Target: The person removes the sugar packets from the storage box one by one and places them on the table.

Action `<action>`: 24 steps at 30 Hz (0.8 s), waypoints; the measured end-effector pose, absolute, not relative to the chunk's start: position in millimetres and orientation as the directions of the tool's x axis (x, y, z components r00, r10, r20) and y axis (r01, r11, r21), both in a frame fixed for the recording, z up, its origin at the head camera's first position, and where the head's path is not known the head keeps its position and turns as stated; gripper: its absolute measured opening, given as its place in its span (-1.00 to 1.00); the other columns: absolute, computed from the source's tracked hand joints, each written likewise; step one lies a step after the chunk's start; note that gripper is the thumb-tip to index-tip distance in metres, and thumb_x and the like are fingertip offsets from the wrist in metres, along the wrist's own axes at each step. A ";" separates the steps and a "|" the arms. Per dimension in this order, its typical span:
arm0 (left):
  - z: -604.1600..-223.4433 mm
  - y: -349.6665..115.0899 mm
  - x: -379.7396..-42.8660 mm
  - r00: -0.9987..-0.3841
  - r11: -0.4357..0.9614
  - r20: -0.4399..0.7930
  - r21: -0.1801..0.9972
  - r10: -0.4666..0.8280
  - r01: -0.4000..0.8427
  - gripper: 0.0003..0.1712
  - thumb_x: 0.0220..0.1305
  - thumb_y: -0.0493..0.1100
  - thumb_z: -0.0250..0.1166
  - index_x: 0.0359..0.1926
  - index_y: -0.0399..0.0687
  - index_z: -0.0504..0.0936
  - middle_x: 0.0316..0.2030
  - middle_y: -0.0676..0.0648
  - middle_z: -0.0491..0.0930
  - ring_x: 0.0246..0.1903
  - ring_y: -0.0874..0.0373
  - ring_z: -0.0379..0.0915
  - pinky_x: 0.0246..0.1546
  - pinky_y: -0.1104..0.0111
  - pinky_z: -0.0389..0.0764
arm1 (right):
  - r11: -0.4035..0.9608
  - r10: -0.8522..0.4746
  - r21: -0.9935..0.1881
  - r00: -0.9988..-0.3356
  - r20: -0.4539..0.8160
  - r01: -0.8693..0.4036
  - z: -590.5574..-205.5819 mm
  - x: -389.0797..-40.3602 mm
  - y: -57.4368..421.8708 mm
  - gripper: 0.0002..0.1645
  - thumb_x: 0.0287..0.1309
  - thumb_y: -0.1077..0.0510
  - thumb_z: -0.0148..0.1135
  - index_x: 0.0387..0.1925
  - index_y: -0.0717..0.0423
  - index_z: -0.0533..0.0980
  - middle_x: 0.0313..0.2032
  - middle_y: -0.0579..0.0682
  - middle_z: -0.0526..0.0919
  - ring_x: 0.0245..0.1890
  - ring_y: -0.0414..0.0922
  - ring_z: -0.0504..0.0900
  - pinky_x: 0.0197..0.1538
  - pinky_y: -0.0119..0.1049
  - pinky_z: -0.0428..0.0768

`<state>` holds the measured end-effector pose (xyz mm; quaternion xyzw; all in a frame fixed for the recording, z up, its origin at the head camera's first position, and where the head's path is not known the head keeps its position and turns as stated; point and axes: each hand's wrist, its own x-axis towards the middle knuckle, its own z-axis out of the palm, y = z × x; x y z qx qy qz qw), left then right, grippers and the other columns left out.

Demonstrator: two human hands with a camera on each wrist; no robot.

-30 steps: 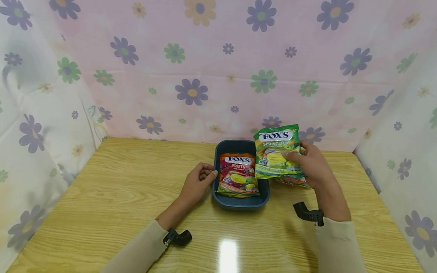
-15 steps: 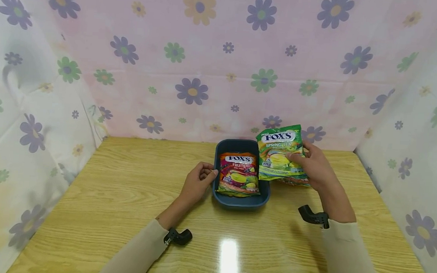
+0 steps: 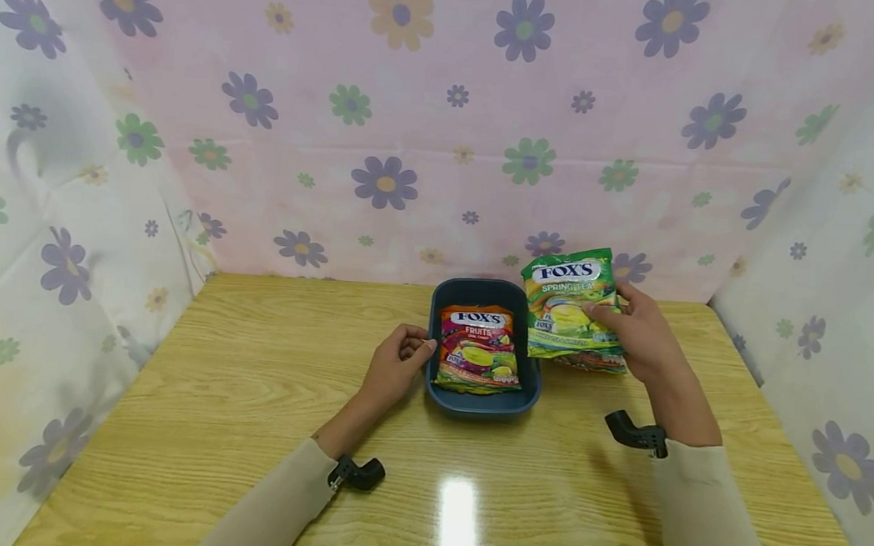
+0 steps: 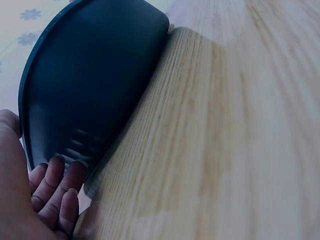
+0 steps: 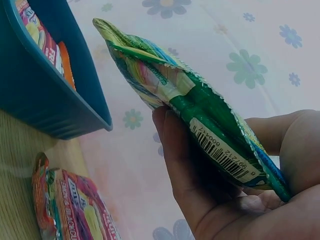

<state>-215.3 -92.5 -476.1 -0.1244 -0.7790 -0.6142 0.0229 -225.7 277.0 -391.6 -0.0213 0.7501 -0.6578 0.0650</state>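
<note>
My right hand (image 3: pixel 645 329) pinches a green Fox's Spring Tea candy bag (image 3: pixel 565 302), thumb across its front and fingers behind. The bag hangs raised just right of a dark blue plastic bin (image 3: pixel 484 404). Its barcode side faces the right wrist camera. My left hand (image 3: pixel 394 364) holds the bin's left rim, with the thumb at the rim and curled fingers by the outer wall, as the left wrist view shows. Inside the bin lies a red and orange Fox's Fruits candy bag (image 3: pixel 477 351).
Another candy bag (image 5: pixel 77 205), red and multicoloured, lies on the wooden table (image 3: pixel 262 429) right of the bin. In the head view the held bag partly hides it. A floral cloth (image 3: pixel 304 114) hangs behind the table and along both sides.
My right hand has moved slightly right with the green candy bag, from overlapping the bin's right side to beside it. My left hand and the bin have stayed put.
</note>
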 end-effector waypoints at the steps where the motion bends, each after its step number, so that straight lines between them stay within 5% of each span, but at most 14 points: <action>1: -476.2 -92.3 -215.3 -0.968 0.215 0.189 0.951 0.165 0.222 -0.67 0.57 -0.19 0.27 0.15 -0.38 0.58 -0.14 -0.29 0.67 -0.31 0.26 0.53 -0.22 0.44 0.53 | 0.131 -0.119 -0.990 -0.990 -0.069 0.054 -391.7 -225.7 278.0 -0.08 0.60 0.10 0.15 0.71 0.17 -0.11 -0.16 -0.20 0.72 -0.20 -0.21 0.78 -0.14 -0.27 0.75; 24: -479.1 -90.6 -216.9 -0.973 0.222 0.175 0.953 0.147 0.205 -0.66 0.57 -0.19 0.27 0.15 -0.39 0.57 -0.13 -0.28 0.67 -0.28 0.17 0.54 -0.23 0.44 0.52 | 0.055 -0.115 -0.995 -0.989 -0.091 0.085 -395.4 -227.3 311.4 0.02 0.59 0.10 0.18 0.70 0.26 -0.24 -0.19 -0.24 0.74 -0.21 -0.28 0.76 -0.16 -0.36 0.73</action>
